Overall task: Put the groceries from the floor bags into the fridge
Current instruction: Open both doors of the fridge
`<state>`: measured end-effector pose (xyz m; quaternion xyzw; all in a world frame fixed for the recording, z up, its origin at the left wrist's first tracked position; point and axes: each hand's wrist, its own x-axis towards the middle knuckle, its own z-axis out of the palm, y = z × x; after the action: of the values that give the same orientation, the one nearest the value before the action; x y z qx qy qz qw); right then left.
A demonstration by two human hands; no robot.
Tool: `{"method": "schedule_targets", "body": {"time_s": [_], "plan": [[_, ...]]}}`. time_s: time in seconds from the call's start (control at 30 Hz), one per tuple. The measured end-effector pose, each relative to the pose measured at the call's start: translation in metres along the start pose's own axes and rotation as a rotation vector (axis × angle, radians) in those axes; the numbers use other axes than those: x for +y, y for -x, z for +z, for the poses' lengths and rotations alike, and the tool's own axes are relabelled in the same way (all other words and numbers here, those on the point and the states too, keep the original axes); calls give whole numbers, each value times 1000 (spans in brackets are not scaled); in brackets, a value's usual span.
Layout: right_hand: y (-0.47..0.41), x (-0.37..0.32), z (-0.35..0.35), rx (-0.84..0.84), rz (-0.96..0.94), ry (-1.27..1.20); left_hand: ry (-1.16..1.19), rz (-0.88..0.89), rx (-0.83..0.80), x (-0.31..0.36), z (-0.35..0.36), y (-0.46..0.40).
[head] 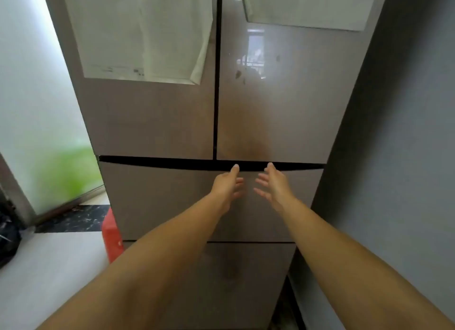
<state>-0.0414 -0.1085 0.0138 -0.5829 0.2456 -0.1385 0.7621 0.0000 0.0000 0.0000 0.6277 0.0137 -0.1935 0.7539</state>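
Observation:
A tall taupe fridge (157, 122) fills the view, with two upper doors shut and two drawers below. Both my arms reach toward the upper drawer (152, 196). My left hand (227, 184) and my right hand (273, 184) are side by side, fingers spread, holding nothing. Their fingertips sit at the dark gap (172, 160) along the drawer's top edge, just below the seam between the doors. The drawer looks shut. No groceries are in sight.
A red bag or container (112, 236) stands on the floor by the fridge's left side. A dark bag (8, 241) lies at the far left edge. A grey wall (403, 132) hugs the fridge's right side. A frosted glass panel (37, 107) is on the left.

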Motion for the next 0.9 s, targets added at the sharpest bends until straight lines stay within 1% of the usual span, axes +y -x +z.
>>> {"method": "schedule_targets", "body": {"time_s": [0.1,0.17,0.23,0.33,0.4,0.5,0.63,0.7,0.8,0.83,0.9], "plan": [[-28,-12,11,-41,97,-283,336,-15,7,18,7,-20],[-40,-17,18,-61,117,-424,492,0,11,28,7,-32],[-49,-18,24,-47,119,-508,567,9,4,30,7,-42],[-53,-10,30,-63,123,-576,604,22,-82,24,5,-47],[-54,-7,31,-69,120,-571,601,33,-102,21,3,-50],[-52,-8,30,-54,125,-539,581,49,-89,22,1,-45],[-40,-4,26,-38,103,-485,474,102,-137,8,-3,-23],[-32,-2,18,-16,87,-467,344,95,-206,1,-10,-8],[-11,0,2,10,74,-476,106,24,-395,-6,-23,14],[-4,0,-5,20,66,-479,69,-5,-444,-6,-28,20],[12,-1,-20,34,47,-467,58,-18,-462,-2,-34,30]]}}
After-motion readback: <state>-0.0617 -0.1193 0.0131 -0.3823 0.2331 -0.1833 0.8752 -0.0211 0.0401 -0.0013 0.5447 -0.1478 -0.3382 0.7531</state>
